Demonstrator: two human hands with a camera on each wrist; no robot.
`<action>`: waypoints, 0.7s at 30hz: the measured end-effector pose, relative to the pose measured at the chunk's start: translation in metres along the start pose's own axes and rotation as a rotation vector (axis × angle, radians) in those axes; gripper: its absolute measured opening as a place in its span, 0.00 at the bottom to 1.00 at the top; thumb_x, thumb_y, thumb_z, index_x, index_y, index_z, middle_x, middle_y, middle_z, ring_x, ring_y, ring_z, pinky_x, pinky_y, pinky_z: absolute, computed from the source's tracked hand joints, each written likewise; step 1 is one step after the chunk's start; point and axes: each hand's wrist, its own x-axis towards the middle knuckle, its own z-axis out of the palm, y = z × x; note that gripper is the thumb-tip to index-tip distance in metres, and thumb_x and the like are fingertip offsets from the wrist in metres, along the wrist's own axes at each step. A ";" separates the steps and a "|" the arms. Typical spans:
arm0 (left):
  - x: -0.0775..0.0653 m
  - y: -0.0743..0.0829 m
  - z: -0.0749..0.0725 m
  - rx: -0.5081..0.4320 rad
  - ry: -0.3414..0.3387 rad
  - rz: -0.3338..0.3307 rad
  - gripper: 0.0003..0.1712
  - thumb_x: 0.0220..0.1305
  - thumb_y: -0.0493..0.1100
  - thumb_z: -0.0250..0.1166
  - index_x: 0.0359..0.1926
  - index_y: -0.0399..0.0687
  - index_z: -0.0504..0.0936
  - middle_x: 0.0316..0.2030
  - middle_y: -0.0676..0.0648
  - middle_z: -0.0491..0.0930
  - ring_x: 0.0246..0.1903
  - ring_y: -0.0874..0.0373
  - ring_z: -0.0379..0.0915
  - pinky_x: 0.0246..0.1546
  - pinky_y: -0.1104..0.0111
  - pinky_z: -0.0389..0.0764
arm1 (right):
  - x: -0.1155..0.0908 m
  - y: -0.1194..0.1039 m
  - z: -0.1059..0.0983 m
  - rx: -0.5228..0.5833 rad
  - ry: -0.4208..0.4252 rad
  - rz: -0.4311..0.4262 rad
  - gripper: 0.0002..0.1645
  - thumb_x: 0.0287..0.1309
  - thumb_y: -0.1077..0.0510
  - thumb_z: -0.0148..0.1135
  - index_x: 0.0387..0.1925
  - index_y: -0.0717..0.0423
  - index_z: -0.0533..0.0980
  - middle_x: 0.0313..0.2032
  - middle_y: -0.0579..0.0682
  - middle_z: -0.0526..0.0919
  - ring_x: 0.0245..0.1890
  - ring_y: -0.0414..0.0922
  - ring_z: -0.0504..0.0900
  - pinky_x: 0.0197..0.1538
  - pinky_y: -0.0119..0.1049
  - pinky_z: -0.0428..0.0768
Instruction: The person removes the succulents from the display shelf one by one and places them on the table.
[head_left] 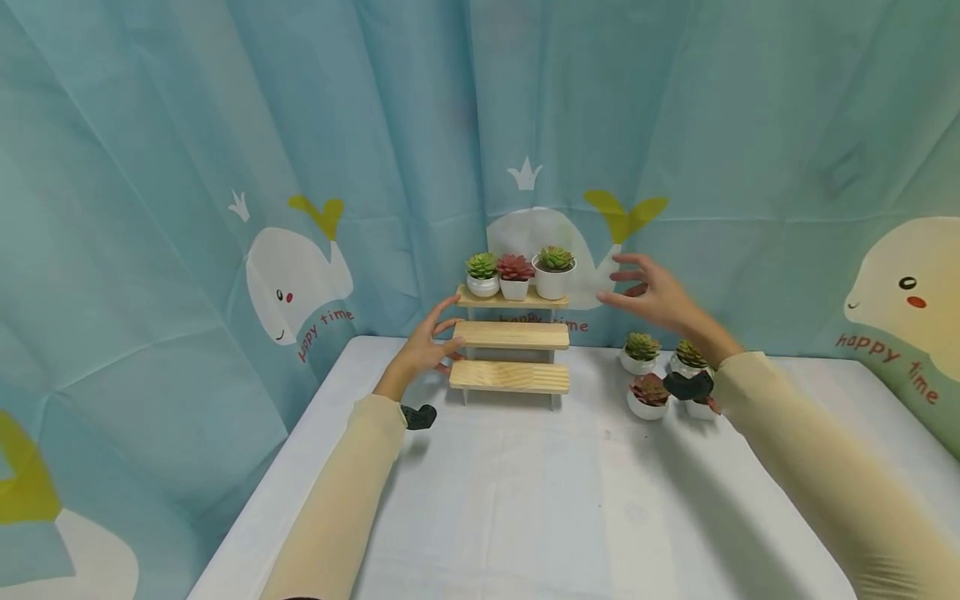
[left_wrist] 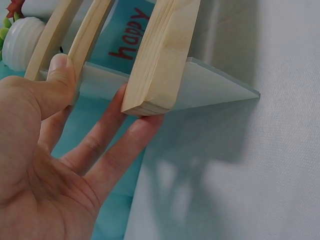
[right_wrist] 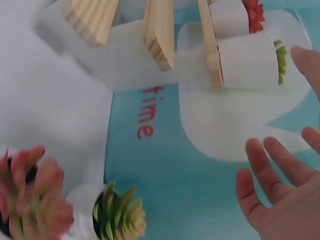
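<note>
A three-tier wooden stand [head_left: 510, 335] with pale side panels stands at the back of the table. Three potted succulents line its top board: a green one in a round white pot [head_left: 483, 287], a red one in a square pot [head_left: 515, 290], and a green one in a larger white pot [head_left: 552, 283]. My left hand [head_left: 426, 346] is at the stand's left end, fingers spread. In the left wrist view its thumb lies against the middle board and fingertips touch the bottom board [left_wrist: 160, 60]. Right of the larger pot, my right hand [head_left: 654, 296] hovers with parted fingers, holding nothing.
On the table right of the stand sit several more potted succulents, among them a green one [head_left: 641, 348] at the back and a reddish one [head_left: 648, 392] in front. A blue curtain [head_left: 420, 150] with whale prints hangs behind the white table [head_left: 510, 500].
</note>
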 end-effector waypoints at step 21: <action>0.000 -0.002 0.000 -0.010 -0.002 0.017 0.46 0.73 0.42 0.65 0.80 0.78 0.52 0.78 0.37 0.55 0.43 0.36 0.85 0.36 0.38 0.84 | 0.045 -0.022 0.051 0.133 -0.012 0.109 0.58 0.64 0.38 0.70 0.82 0.52 0.50 0.71 0.63 0.68 0.70 0.62 0.68 0.66 0.61 0.71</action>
